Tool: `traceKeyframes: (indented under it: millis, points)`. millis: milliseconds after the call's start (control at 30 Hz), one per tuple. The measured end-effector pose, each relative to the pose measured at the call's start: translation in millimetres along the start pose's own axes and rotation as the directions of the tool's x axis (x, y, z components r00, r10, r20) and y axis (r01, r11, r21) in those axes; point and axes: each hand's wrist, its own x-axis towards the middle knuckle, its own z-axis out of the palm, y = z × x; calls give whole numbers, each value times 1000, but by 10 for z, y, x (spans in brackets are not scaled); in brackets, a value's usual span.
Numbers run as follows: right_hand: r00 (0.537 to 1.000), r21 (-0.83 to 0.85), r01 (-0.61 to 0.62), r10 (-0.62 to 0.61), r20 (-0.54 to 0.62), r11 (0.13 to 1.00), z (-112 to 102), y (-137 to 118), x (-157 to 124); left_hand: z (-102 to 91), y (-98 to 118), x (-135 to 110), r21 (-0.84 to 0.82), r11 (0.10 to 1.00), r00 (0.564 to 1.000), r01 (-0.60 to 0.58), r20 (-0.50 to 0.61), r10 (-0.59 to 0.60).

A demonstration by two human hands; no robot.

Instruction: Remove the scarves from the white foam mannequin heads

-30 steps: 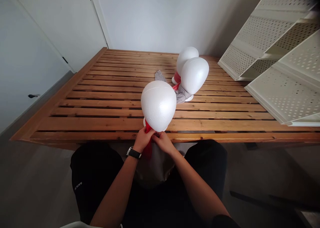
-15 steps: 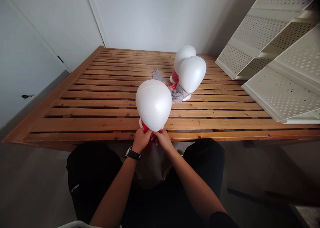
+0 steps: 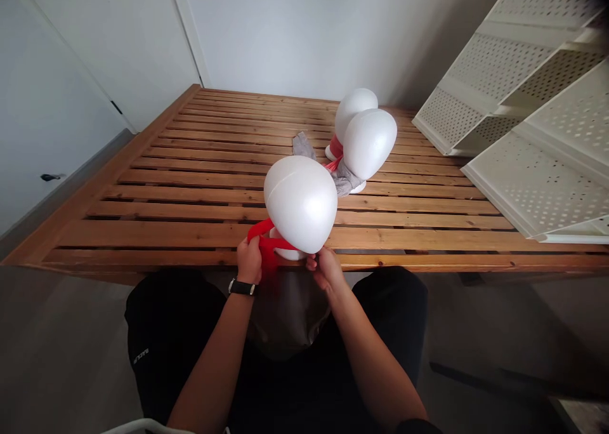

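A white foam mannequin head (image 3: 301, 202) stands at the bench's front edge, tilted to the right, with part of its base showing below. My left hand (image 3: 249, 261) is closed on a red scarf (image 3: 267, 247) that loops out to the left from the neck, and one end hangs below the bench edge. Under the head's right side, my right hand (image 3: 328, 268) has its fingers curled close to the foam; what they grip is hidden. Farther back are two more foam heads, one with a grey scarf (image 3: 346, 181) and the other with red cloth (image 3: 335, 147) at the neck.
The slatted wooden bench (image 3: 190, 234) has gaps between its boards. White perforated racks (image 3: 537, 161) lean at the right. A wall (image 3: 285, 34) closes off the back, with white doors (image 3: 95, 47) at the left. My knees are below the front edge.
My hands have moved apart: the left went left, drawing the red scarf into a loop, and the right shifted slightly right. The near foam head has turned and tilted to the right.
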Motion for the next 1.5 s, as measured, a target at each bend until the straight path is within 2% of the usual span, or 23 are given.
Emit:
traceKeyframes:
  millis: [67, 133, 200, 300, 433, 533, 667, 733, 867, 967, 1067, 1133, 1233, 1300, 1400, 1500]
  points:
    - [1000, 39, -12, 12, -2, 999, -7, -51, 30, -31, 30, 54, -64, 998, 1000, 1, -21, -2]
    - [1000, 71, -24, 25, -5, 997, 13, -82, 40, -48, 65, 66, -83, 996, 1000, 11, 11, -10]
    - [999, 90, -42, 42, 0, 995, 42, -77, -5, -41, 87, 26, -60, 997, 992, 51, 117, -44]
    - [997, 99, -77, 75, 22, 992, 69, 34, -192, 0, 93, -95, 4, 993, 953, 117, 281, -114]
    - [984, 54, -165, 161, 78, 985, 122, 319, -444, 15, 128, -213, 131, 980, 898, 152, 396, -192]
    - [981, -10, -153, 153, 118, 988, 245, 450, -423, -26, 224, -213, 259, 963, 853, 75, 483, -197]
    - [989, -38, -105, 109, 99, 994, 393, 411, -249, -91, 404, -143, 361, 926, 805, -116, 580, -125]
    - [994, 1, -84, 84, 74, 996, 398, 361, -209, -122, 485, -107, 369, 918, 761, -147, 635, -133]
    - [999, 91, -44, 42, 29, 995, 322, 314, -251, -170, 594, -80, 315, 939, 620, -140, 767, -165]
    - [999, 124, -49, 46, 24, 991, 292, 326, -312, -178, 623, -94, 281, 946, 546, -161, 824, -152]
    - [998, 164, -56, 57, 2, 985, 294, 336, -329, -185, 607, -94, 288, 949, 483, -131, 854, -193]
    - [998, 179, -58, 62, -21, 982, 285, 326, -314, -212, 580, -64, 304, 950, 494, -72, 838, -231]
    - [996, 187, -61, 72, -49, 980, 230, 283, -285, -305, 552, 35, 335, 942, 553, 18, 782, -289]
    - [995, 190, -62, 76, -66, 980, 163, 243, -278, -402, 566, 123, 399, 916, 560, 42, 750, -352]
    - [992, 199, -57, 78, -97, 978, 30, 167, -276, -586, 646, 264, 497, 867, 557, 21, 715, -423]
    - [989, 219, -46, 75, -125, 975, -105, 68, -256, -796, 774, 415, 516, 856, 571, -42, 715, -403]
